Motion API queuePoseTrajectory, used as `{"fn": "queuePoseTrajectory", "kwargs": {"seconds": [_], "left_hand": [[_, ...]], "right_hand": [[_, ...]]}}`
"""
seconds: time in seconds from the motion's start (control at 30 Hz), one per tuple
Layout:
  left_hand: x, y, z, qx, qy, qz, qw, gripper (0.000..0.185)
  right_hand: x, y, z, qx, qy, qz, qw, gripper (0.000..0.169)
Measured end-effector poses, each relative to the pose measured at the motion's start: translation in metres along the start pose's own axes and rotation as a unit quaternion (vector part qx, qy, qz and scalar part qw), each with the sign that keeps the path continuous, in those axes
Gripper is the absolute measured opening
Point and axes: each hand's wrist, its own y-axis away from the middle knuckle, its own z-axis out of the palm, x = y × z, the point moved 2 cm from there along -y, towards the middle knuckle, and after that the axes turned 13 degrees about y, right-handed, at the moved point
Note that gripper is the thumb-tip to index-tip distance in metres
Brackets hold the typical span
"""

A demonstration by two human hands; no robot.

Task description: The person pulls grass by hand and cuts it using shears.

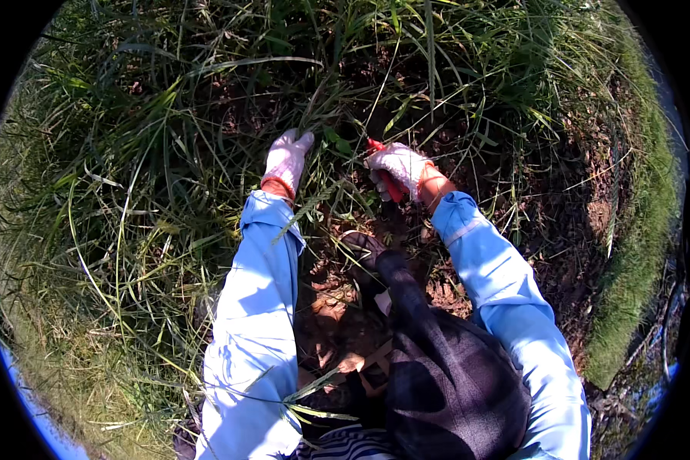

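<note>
My left hand [287, 156], in a white knitted glove with an orange cuff, is closed around a tuft of long green grass [316, 106]. To its right, my right hand [398, 167] wears a matching glove and grips a tool by its red handle [392, 187]. A red part also shows above the fingers; the tool's working end is hidden or lost in the shade, so its kind cannot be told. Thin grass blades and a small broad-leaved plant [339, 142] stand between the two hands.
Dense tall grass [121, 144] spreads to the front and left. Reddish-brown soil [333, 305] with dry leaves lies below my hands. My bent leg in dark trousers [454, 379] and a dark shoe [362, 244] are close beneath my right arm. A strip of short grass [632, 276] runs along the right.
</note>
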Motion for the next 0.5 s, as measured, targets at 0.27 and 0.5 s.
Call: {"fn": "queuePoseTrajectory", "kwargs": {"seconds": [0.27, 0.5], "left_hand": [[0.007, -0.003, -0.004, -0.089, 0.035, 0.001, 0.995, 0.051], [0.006, 0.000, 0.006, -0.030, -0.097, -0.029, 0.994, 0.081]], "right_hand": [[-0.003, -0.010, 0.005, -0.059, 0.010, 0.034, 0.998, 0.023], [-0.019, -0.022, 0.015, -0.028, 0.006, 0.028, 0.999, 0.019]]}}
